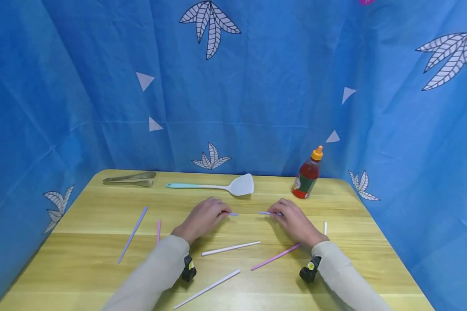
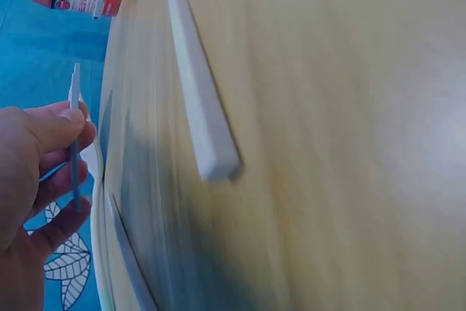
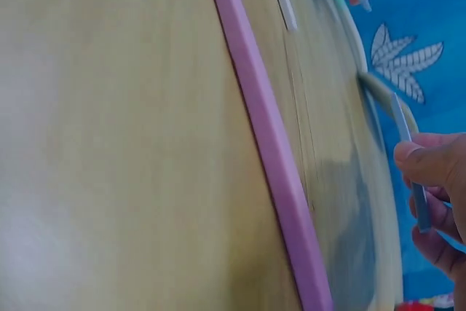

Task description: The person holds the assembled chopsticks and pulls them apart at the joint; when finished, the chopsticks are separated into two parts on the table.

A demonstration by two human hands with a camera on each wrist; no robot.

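Note:
My left hand (image 1: 204,219) pinches a thin purple stick (image 1: 234,214) between thumb and fingers, just above the table. Opposite it, my right hand (image 1: 293,221) pinches another short purple stick (image 1: 263,212). A gap separates the two sticks' ends. In the left wrist view the left hand's stick (image 2: 75,151) is straight and slim, held along its length. Thumb and fingertips also hold the right hand's stick (image 3: 401,118) in the right wrist view. Below the hands lie a white stick (image 1: 231,248) and a pink stick (image 1: 276,256), the latter partly under the right wrist.
A purple stick (image 1: 132,235) and a pink stick (image 1: 158,230) lie left; another white stick (image 1: 207,289) lies in front. By the right wrist shows a white stick (image 1: 325,227). Tongs (image 1: 129,177), a spatula (image 1: 241,185) and a sauce bottle (image 1: 307,178) line the back edge.

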